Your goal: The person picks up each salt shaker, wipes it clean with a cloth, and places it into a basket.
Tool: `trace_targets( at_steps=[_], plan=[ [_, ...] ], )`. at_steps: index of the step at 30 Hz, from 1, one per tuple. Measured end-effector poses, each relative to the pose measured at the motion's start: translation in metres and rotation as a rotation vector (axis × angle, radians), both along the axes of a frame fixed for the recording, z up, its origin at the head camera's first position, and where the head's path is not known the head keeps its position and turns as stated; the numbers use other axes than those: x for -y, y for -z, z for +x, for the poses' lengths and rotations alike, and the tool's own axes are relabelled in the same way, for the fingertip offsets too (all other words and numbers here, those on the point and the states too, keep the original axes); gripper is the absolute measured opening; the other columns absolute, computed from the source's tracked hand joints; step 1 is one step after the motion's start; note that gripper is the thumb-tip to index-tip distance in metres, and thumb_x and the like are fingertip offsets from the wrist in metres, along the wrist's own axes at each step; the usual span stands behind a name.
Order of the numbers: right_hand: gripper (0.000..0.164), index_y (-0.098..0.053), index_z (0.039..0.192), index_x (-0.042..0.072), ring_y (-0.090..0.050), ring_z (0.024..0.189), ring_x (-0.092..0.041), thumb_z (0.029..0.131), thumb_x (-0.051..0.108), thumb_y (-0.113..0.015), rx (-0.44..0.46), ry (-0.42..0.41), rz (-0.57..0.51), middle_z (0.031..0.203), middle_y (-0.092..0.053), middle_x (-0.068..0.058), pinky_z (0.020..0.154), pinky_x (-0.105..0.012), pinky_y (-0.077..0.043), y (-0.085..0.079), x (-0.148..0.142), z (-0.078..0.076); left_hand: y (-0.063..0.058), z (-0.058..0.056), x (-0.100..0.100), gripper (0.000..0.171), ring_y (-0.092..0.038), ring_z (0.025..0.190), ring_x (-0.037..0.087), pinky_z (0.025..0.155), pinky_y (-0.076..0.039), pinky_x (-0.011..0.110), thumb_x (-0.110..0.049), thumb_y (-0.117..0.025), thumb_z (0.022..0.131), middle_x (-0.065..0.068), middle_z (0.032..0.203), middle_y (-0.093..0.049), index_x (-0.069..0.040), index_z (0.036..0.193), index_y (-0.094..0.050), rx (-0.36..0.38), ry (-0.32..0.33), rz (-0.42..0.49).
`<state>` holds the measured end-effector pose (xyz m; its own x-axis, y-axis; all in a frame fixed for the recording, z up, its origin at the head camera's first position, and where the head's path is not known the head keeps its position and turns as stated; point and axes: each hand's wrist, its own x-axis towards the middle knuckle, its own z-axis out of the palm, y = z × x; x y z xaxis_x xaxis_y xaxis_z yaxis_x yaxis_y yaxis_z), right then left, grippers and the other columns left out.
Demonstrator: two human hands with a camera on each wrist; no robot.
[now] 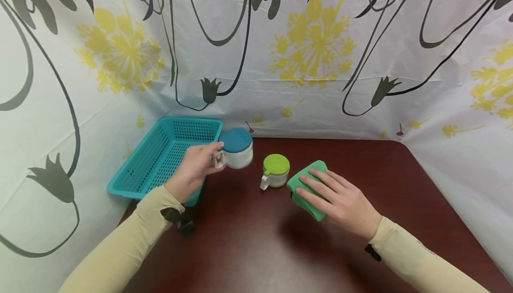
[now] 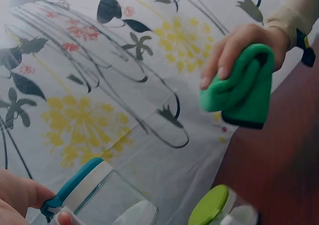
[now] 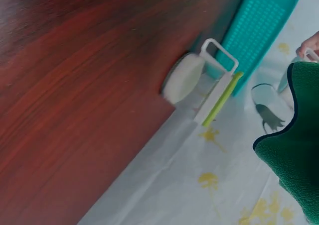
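Observation:
My left hand (image 1: 191,168) holds a glass seasoning jar (image 1: 239,157) by its white handle, raised above the table beside the basket. The jar has a blue lid, closed, and white contents show through its side in the left wrist view. My right hand (image 1: 345,200) grips a folded green cloth (image 2: 249,88) with a dark edge, held over the table on the right. Between the two hands a second jar (image 1: 275,172) with a lime-green lid stands upright on the table. Its white handle points toward the front left.
A turquoise plastic basket (image 1: 124,191) with perforated walls stands at the back left of the dark red-brown table (image 1: 240,248). Behind and along the sides hangs a white sheet (image 1: 256,61) printed with yellow and grey flowers.

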<state>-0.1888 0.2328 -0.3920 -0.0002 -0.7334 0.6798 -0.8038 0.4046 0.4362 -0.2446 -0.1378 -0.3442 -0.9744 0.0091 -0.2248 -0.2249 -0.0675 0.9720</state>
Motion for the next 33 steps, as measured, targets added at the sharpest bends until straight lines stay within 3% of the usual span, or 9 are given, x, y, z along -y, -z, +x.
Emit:
trace_targets(
  at_steps=[4,7,14,18,23,30,33],
  plan=[
    [0.041,-0.068,0.129,0.006,-0.065,0.11,-0.041,0.098,-0.002,-0.042,0.033,0.032,0.023,0.133,-0.063,-0.017,0.082,-0.058,-0.054,0.006,-0.014,0.0,-0.004,-0.013,0.018,0.04,-0.062,0.108,0.028,0.095,-0.053,0.042,-0.034,-0.067,0.097,0.012,0.117,-0.053,-0.002,0.118,-0.057,0.019,-0.007,0.036],
    [0.044,-0.068,0.13,0.007,-0.065,0.111,-0.041,0.098,-0.001,-0.038,0.056,0.053,0.042,0.134,-0.063,-0.016,0.083,-0.058,-0.054,0.011,-0.025,-0.002,-0.005,-0.024,0.033,0.039,-0.06,0.114,0.028,0.099,-0.051,0.042,-0.034,-0.068,0.097,0.01,0.126,-0.051,-0.007,0.121,-0.056,0.034,-0.018,0.059],
    [0.052,-0.067,0.132,0.009,-0.064,0.112,-0.04,0.089,0.003,-0.037,0.126,0.106,0.073,0.136,-0.062,-0.014,0.082,-0.057,-0.053,0.028,-0.052,-0.006,-0.005,-0.046,0.064,0.028,-0.057,0.111,0.026,0.103,-0.047,0.042,-0.034,-0.069,0.096,0.009,0.119,-0.047,-0.009,0.101,-0.055,0.065,-0.085,0.105],
    [0.055,-0.068,0.13,0.009,-0.065,0.111,-0.04,0.085,0.003,-0.036,0.149,0.133,0.077,0.135,-0.062,-0.014,0.08,-0.056,-0.053,0.037,-0.066,-0.005,-0.004,-0.059,0.081,0.027,-0.052,0.113,0.025,0.107,-0.044,0.044,-0.032,-0.067,0.097,0.009,0.121,-0.045,-0.013,0.114,-0.056,0.061,-0.129,0.144],
    [0.058,-0.069,0.129,0.009,-0.065,0.109,-0.039,0.082,0.002,-0.036,0.157,0.163,0.068,0.133,-0.064,-0.013,0.079,-0.056,-0.053,0.042,-0.08,-0.003,0.001,-0.075,0.1,0.039,-0.05,0.111,0.024,0.108,-0.043,0.045,-0.031,-0.066,0.098,0.007,0.12,-0.043,-0.018,0.131,-0.052,0.066,-0.196,0.17],
    [0.055,-0.069,0.129,0.009,-0.066,0.109,-0.038,0.086,0.003,-0.035,0.161,0.184,0.075,0.131,-0.065,-0.012,0.079,-0.055,-0.054,0.045,-0.092,-0.006,0.013,-0.098,0.122,0.045,-0.047,0.105,0.024,0.109,-0.039,0.046,-0.029,-0.061,0.1,0.004,0.112,-0.039,-0.018,0.14,-0.046,0.08,-0.251,0.215],
    [0.056,-0.068,0.13,0.009,-0.065,0.109,-0.038,0.086,0.005,-0.034,0.176,0.191,0.081,0.132,-0.065,-0.013,0.079,-0.055,-0.053,0.048,-0.096,-0.007,0.018,-0.108,0.129,0.043,-0.046,0.107,0.022,0.109,-0.038,0.046,-0.027,-0.06,0.1,0.002,0.119,-0.038,-0.018,0.139,-0.044,0.111,-0.28,0.248]
  ],
)
